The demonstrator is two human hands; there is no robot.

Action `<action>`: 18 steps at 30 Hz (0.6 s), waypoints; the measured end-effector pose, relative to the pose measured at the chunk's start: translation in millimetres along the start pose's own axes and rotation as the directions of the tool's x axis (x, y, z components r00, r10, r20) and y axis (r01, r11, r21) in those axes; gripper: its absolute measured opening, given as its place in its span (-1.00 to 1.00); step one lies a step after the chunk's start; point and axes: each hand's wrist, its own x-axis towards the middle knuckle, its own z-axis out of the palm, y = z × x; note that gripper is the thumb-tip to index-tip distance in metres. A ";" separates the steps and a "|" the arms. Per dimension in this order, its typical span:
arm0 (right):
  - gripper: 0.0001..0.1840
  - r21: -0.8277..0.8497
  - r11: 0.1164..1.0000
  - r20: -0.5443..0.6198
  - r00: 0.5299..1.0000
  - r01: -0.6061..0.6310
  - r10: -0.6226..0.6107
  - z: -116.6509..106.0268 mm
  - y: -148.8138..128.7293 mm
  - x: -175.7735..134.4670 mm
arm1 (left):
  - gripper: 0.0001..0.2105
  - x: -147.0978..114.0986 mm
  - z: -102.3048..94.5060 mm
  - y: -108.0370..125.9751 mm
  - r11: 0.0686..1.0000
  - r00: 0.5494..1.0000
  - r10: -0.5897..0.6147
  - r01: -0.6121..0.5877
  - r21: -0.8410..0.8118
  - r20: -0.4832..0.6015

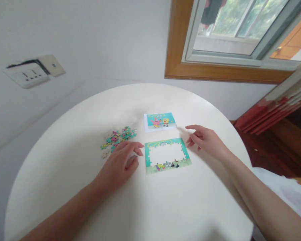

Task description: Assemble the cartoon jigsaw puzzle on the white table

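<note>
A partly assembled jigsaw puzzle (147,157) lies flat on the white table, its teal and sandy border joined around a bare middle. Cartoon figures show along its lower edge. Loose puzzle pieces (126,133) form a pile to the left, partly hidden behind my left hand (122,159). That hand rests between pile and puzzle, fingers loosely bent, thumb apart, fingertips close to the puzzle's left edge. Off the puzzle's upper right corner is my right hand (203,139), index finger stretched out and nothing visible in it. Beyond the puzzle lies a reference picture (162,121) with a pink and a yellow cartoon figure.
The round white table (65,174) stands close to the wall, below a wood-framed window (228,72). A power socket (28,74) is on the left wall. A red and pale curtain (273,107) hangs at right, with white plastic (283,190) below it.
</note>
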 end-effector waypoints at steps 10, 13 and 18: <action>-0.64 -0.009 1.000 0.015 1.000 -0.015 0.015 0.8 -0.9 -0.2 | -0.72 1.2 -0.2 3.1 1.000 1.000 0.003 -0.003 -0.005 0.007; -0.63 -0.006 1.000 -0.001 1.000 -0.023 0.023 0.2 -3.0 -0.9 | -0.72 0.2 -0.8 3.3 1.000 1.000 0.000 0.000 -0.009 0.011; -0.63 -0.028 1.000 -0.016 1.000 -0.014 0.014 -0.3 -1.3 -1.1 | -0.75 1.3 -1.6 6.2 1.000 1.000 0.004 -0.004 -0.018 0.008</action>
